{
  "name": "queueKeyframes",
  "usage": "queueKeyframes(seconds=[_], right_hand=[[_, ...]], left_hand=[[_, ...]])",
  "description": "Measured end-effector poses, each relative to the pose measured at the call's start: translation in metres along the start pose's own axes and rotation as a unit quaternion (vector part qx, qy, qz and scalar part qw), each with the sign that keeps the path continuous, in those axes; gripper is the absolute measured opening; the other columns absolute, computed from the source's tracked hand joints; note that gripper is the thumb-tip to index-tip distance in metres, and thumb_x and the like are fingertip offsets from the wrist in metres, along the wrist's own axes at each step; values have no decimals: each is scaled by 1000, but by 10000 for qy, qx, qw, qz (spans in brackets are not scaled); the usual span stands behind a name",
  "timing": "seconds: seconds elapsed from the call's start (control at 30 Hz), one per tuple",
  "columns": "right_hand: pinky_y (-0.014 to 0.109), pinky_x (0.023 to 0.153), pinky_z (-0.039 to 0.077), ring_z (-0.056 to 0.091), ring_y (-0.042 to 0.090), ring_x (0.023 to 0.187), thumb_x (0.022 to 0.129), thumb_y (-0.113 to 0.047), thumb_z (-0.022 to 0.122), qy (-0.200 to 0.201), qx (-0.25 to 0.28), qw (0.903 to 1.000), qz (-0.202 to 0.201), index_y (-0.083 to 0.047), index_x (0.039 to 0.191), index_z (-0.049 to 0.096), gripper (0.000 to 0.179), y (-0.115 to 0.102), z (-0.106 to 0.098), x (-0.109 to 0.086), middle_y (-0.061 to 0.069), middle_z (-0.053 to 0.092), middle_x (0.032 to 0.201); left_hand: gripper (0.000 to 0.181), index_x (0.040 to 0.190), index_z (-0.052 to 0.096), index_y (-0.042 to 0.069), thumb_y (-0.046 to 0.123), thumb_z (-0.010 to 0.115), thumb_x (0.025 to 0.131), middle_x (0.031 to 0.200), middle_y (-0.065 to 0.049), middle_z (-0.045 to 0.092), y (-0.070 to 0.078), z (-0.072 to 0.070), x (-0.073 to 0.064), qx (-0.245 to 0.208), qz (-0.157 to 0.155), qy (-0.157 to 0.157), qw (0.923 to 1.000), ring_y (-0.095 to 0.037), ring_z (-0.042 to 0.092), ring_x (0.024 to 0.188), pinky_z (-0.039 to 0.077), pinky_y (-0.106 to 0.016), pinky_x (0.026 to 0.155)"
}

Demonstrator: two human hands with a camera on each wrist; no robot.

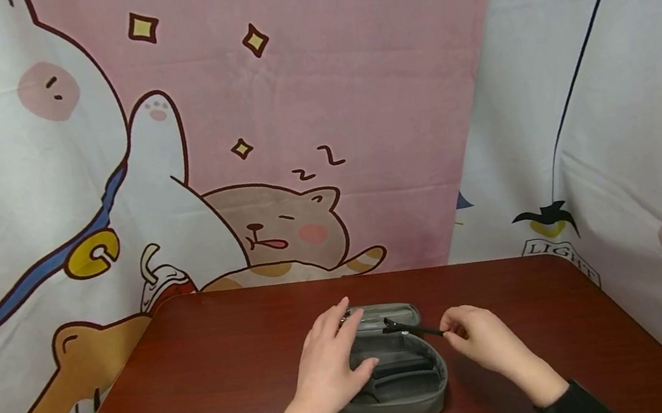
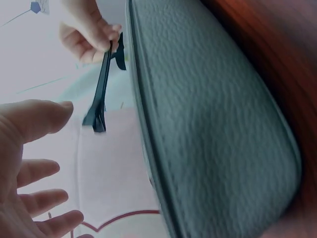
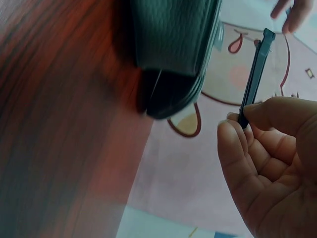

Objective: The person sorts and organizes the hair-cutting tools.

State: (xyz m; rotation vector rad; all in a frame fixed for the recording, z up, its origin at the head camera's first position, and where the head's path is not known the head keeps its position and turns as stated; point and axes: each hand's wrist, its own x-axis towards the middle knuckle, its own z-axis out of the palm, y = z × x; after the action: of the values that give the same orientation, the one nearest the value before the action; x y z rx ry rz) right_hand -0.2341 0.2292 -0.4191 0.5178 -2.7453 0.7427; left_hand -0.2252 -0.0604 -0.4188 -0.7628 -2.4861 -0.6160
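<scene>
A black implement (image 1: pixel 416 328) is pinched by the right hand (image 1: pixel 478 340) above the open grey case (image 1: pixel 406 407); the left hand (image 1: pixel 327 360) (fingers spread) is held over the case's left side.

Grey zip-style case (image 1: pixel 409 407), pebbled leather-look sides, flat on tabletop (image 1: pixel 203 382), lid folded back, inner dividers showing. Left hand (image 1: pixel 327 367), fingers spread, over the case's left side; contact unclear. Slim black clip (image 1: pixel 412 328), forked-looking far end, one end pinched by right hand (image 1: pixel 482 339), other end pointing left over the case's hinge area, nothing visibly clamped.
</scene>
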Motion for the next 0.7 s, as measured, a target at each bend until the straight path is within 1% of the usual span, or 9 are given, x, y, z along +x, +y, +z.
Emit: queueKeyframes(seconds=[0.17,0.27,0.37,0.5,0.6,0.7], right_hand=[[26,59,47,53,3,68,83,3,72,-10,-62,9992,-395,-15,85,64,21,-12,6,1,-7,56,81],[26,59,47,53,4,68,82,3,73,-59,-96,9983,-580,-16,84,64,20,-20,10,2,-8,56,82],[26,60,47,53,5,69,82,1,74,-102,-162,9973,-705,-15,84,64,19,-26,13,3,-9,56,82],[26,60,47,50,4,69,83,1,74,-116,-207,9959,-874,-14,85,65,18,-35,15,2,-8,56,82],[26,60,47,50,4,70,82,1,74,-105,-239,9946,-1006,-14,85,65,17,-41,15,1,-8,57,83],[25,61,47,50,4,70,82,1,75,-86,-245,9936,-1102,-14,85,66,17,-47,15,0,-8,58,84]], left_hand=[[67,138,57,14,33,84,80,151,-11,42,10,7,1,130,289,-88,9995,-31,43,133,40,-52,102],[62,134,61,13,29,85,79,147,-11,47,14,11,1,257,464,-21,9986,-31,46,131,41,-52,102],[56,128,65,12,24,87,77,139,-11,54,17,14,2,378,688,158,9968,-30,52,124,43,-50,100],[51,120,69,11,16,89,73,126,-10,62,21,17,4,401,989,403,9935,-26,59,114,47,-45,96],[48,116,71,11,12,89,72,118,-7,65,22,19,4,368,1093,445,9923,-23,61,108,50,-42,92],[40,110,73,12,10,88,73,109,-3,66,23,21,3,368,1124,406,9922,-19,63,101,51,-37,88]])
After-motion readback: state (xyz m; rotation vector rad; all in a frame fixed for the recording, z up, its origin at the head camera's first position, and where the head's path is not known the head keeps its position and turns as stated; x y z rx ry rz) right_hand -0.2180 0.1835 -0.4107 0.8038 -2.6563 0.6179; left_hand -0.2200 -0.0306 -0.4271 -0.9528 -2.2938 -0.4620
